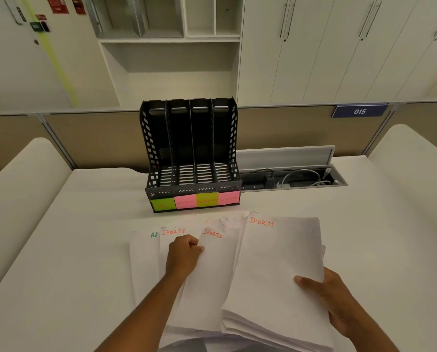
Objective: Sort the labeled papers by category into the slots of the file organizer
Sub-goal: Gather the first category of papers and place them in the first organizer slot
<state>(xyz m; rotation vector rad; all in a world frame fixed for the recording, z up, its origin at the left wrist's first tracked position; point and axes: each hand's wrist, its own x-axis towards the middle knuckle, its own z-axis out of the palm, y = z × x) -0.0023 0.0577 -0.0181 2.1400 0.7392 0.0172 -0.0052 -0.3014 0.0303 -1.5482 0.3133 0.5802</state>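
Observation:
A black file organizer [190,153] with several empty slots stands at the back of the desk; sticky notes on its front read HR, SPORTS, FINANCE and one I cannot read. White papers lie fanned in front of it. My left hand [183,255] pinches the edge of a sheet marked SPORTS [212,260]; another SPORTS sheet [173,232] and one starting with "AD" [142,252] lie to its left. My right hand [339,301] grips the right edge of a thick stack of papers [276,270] topped by a SPORTS sheet.
An open cable tray [293,180] with wires sits in the white desk [60,250] right of the organizer. A beige partition [85,138] with a "015" sign [359,111] runs behind. Curved white dividers [22,179] flank both sides.

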